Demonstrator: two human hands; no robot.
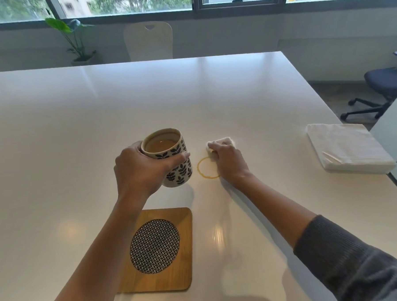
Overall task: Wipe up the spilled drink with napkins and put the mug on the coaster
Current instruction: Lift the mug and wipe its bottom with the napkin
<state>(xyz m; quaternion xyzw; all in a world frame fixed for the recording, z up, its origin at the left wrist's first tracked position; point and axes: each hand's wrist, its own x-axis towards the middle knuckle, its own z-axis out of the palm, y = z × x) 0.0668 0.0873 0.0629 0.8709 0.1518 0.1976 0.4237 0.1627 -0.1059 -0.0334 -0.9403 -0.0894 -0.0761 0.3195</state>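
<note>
A full mug [170, 157] is gripped, tilted, by the left hand [141, 169]; a napkin [218, 147] is pressed beside the ring stain [208, 167] by the right hand [228, 159]. More drink could be spilled.

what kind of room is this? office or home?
Probably an office or meeting room. A large white glossy table fills the view, a dark wheeled swivel chair stands at its right, and a long band of dark-framed windows runs along the far wall, with a potted green plant below it.

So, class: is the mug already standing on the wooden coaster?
No, the left hand holds the mug over the table, beyond the coaster, which has nothing on it.
</note>
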